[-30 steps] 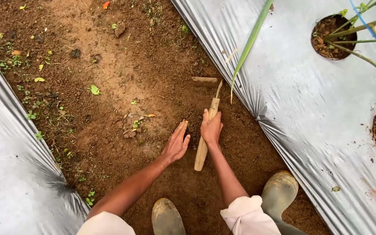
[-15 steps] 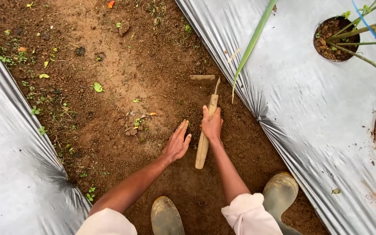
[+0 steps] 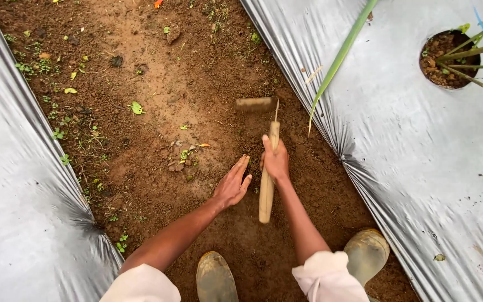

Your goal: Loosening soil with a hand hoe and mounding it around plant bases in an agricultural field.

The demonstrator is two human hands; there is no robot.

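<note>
Short wooden hand tool (image 3: 267, 179): pale, rounded handle, smooth and soil-dusted, standing over the furrow of crumbly brown soil (image 3: 157, 128); its blurred head (image 3: 254, 104) was probably a flat blade. Right hand (image 3: 275, 161): fingers wrapped tight around the upper handle. Left hand (image 3: 232, 183): fingers straight and close together, palm down, just beside the handle, resting on or just above the soil. Glossy, wrinkled grey plastic mulch sheets (image 3: 403, 145) flanked the furrow. Muddy rubber boots (image 3: 367, 254) stood below.
</note>
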